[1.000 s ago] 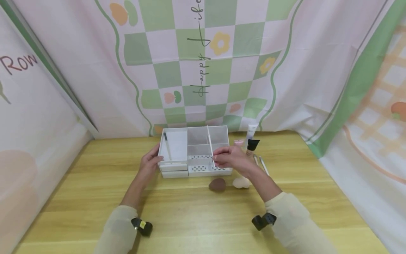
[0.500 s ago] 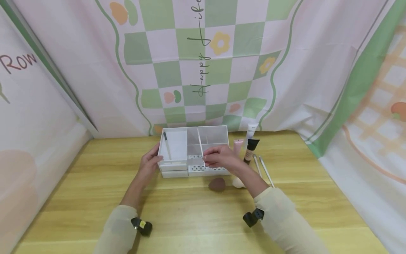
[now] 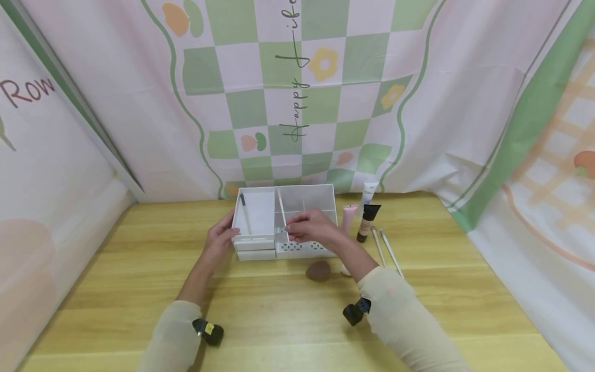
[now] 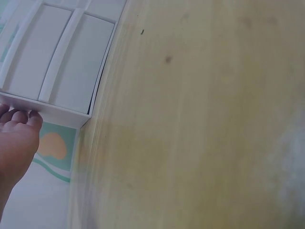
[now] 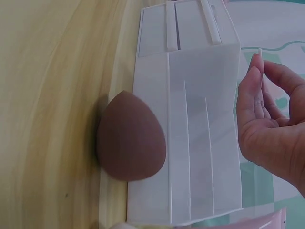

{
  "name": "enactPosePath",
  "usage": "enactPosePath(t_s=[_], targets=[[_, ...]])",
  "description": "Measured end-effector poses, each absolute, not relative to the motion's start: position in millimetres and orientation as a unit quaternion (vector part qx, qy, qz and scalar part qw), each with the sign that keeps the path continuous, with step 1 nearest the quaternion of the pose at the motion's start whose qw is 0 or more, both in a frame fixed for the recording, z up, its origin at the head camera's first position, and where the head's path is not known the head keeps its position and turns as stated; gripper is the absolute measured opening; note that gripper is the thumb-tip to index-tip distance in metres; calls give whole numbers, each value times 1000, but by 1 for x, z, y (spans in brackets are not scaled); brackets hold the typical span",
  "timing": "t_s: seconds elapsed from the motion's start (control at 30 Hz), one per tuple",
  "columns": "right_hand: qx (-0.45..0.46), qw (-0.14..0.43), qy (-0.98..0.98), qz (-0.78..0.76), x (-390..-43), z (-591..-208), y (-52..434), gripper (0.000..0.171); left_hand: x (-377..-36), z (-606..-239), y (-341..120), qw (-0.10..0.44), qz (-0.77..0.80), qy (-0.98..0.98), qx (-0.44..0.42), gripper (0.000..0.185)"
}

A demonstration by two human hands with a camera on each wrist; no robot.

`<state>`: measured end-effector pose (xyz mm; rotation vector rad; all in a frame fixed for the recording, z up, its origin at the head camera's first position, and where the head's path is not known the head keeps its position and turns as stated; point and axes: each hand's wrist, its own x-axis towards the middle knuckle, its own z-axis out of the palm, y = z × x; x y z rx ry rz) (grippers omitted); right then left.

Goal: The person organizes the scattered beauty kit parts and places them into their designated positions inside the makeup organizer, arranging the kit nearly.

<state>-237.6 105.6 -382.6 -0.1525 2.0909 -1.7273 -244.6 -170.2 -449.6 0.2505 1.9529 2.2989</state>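
Note:
My left hand (image 3: 218, 238) grips the left side of a white makeup organizer (image 3: 254, 254), thumb on its front rim and fingers against the side wall. Between thumb and fingers of my right hand (image 3: 313, 227) is a slim white makeup brush (image 3: 281, 205), held steeply over the organizer's open right section, close to the middle divider. Its tip shows above the pinch in the right wrist view. A dark-ended brush (image 3: 245, 214) leans in the left compartment. Two small drawers (image 4: 78, 62) at the organizer's front are pushed in.
A brown makeup sponge (image 3: 318, 270) sits before the organizer; a pale sponge (image 3: 345, 269) is mostly behind my right forearm. Right of the organizer stand a pink tube (image 3: 348, 217), a black-capped tube (image 3: 366, 223) and a white tube (image 3: 369, 192). Two brushes (image 3: 391, 250) lie beside them.
My right hand has moved left across the organizer with the brush, from its right section to near the middle divider. My left hand has stayed in place.

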Motion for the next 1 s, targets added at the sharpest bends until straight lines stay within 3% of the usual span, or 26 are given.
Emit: enactPosePath(t_s=[1.0], targets=[[-40,224,785,-576,-267,-369,68,28,-243,-448,-168,47,763,638,94,65]])
